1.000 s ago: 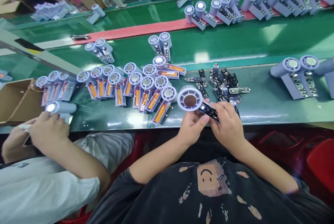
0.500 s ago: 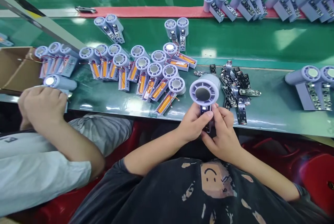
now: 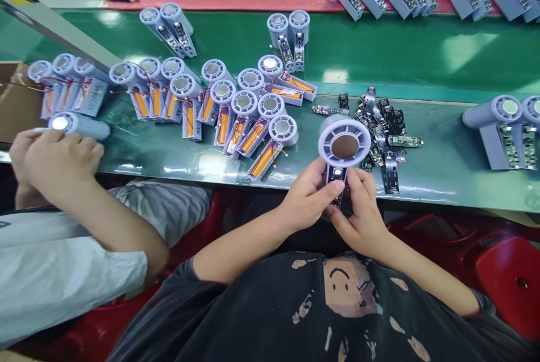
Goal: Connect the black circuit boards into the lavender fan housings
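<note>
Both my hands grip a lilac handheld fan [image 3: 344,143] by its handle, just over the table's front edge. Its round head with a dark centre disc faces up toward me, and a black circuit board [image 3: 337,173] shows in the open handle. My left hand [image 3: 310,196] is wrapped around the handle's left side, its thumb resting on the board. On the other side, my right hand [image 3: 360,207] holds the handle with closed fingers. A pile of loose circuit boards [image 3: 390,140] lies on the table, right of the fan.
Several fan bodies with orange batteries [image 3: 223,126] and loose wires lie to the left. A co-worker's hands [image 3: 59,159] are beside another fan at far left, near a cardboard box [image 3: 17,103]. More fans line a red strip [image 3: 232,0] and stand at far right [image 3: 500,131].
The camera view has shifted, so the table items appear higher up. In my hands, the fan's head has tilted a little more toward me and right. Both hands keep their grip.
</note>
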Demonstrator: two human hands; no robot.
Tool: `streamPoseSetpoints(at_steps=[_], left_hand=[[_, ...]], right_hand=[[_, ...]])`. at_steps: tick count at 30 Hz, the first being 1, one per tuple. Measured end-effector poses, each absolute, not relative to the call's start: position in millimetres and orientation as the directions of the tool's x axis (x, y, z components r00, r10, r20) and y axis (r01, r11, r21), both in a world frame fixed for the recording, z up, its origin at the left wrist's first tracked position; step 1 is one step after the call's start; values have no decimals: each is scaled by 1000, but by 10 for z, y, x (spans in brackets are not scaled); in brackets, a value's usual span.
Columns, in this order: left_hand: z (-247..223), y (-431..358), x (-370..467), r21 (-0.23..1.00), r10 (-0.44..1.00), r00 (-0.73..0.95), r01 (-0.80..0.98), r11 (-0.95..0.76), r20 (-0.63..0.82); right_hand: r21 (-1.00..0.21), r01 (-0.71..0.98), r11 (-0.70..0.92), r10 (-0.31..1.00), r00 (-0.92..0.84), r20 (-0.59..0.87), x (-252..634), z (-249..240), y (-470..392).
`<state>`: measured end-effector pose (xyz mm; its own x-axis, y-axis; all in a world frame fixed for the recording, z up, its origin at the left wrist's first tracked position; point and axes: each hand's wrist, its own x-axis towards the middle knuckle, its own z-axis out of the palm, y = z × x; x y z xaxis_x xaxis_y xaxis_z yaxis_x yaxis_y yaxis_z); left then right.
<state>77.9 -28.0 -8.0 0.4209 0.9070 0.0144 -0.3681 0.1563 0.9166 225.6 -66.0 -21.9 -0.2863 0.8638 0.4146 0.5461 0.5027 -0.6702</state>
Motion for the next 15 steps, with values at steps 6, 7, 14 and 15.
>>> streamPoseSetpoints(at_steps=[6,7,14,15], left_hand=[[-83,-295,770,911,912,411,-375,172,-3],[-82,-297,770,910,912,410,-377,172,-2],[-82,-301,773,911,902,431,-377,166,13],[-84,-301,772,912,902,432,-374,166,13]], right_hand=[[-679,539,499,866,-294,403,2253,-218,-664],[-677,540,500,866,-295,405,2254,-219,-665],[-677,537,504,863,-281,419,2258,-230,-669],[-678,533,506,862,-279,424,2256,-233,-668]])
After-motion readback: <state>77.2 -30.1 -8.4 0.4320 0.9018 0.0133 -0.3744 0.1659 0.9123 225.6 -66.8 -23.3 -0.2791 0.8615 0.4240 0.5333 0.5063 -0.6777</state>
